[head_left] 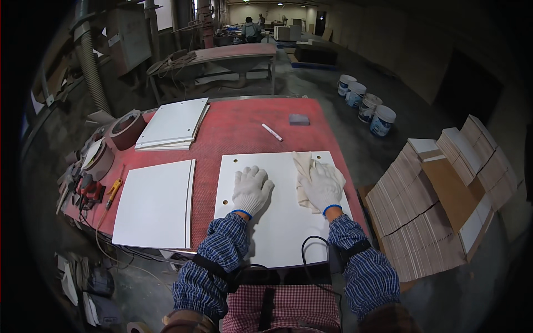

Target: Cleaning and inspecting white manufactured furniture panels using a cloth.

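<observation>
Hands in white gloves | left hand (252, 190) flat, fingers open, on white board (277, 233) (red table (239, 125)) | right hand (323, 187) presses cloth (304, 169), grip unclear

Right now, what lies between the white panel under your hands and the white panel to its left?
In the head view, only a bare strip of the red table top lies between the white panel under both hands and the left panel; nothing sits in it.
</observation>
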### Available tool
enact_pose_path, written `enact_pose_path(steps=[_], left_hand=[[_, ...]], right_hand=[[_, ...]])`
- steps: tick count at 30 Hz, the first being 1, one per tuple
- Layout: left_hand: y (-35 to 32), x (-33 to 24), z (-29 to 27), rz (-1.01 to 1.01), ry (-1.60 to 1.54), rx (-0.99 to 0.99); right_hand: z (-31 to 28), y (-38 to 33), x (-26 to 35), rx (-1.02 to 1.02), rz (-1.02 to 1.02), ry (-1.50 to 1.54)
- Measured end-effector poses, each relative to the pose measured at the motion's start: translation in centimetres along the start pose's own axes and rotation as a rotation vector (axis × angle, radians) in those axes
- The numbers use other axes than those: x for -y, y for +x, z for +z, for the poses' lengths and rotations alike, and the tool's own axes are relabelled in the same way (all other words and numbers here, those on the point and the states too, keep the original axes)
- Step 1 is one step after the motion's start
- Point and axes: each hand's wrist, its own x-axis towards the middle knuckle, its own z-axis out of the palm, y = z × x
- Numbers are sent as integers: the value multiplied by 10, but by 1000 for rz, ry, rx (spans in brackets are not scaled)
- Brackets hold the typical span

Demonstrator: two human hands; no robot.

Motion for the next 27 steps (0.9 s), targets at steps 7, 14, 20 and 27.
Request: enact_pose_path(steps=[7, 14, 20, 27], left_hand=[[-2, 5, 2, -6, 7, -5], [-5, 5, 0, -14, -16, 18], [-3, 1, 2, -27, -35, 48], [-4, 1, 4, -11, -32, 10]], right_hand=[[0, 4, 6, 48, 67, 14], [-10, 2, 10, 71, -8, -57], [10, 2, -6, 44, 56, -45], [6, -1, -4, 32, 23, -39]])
